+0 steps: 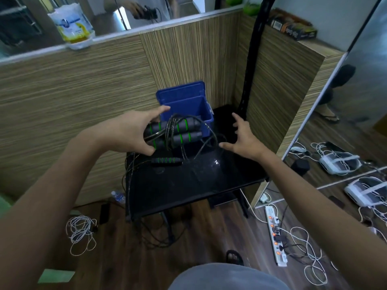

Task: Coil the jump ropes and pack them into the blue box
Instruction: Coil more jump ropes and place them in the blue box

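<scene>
Left hand [134,132], grip around coiled jump rope handles [173,132] before blue box [184,101]; right hand [243,137] wide, empty.

No text, brand or number can be read with any certainty here. The white and yellow bag [72,26] on the ledge carries a blue printed logo, and the dark carton [293,28] on the wooden partition top bears orange and white lettering, but both prints are too blurred and small to make out.
</scene>
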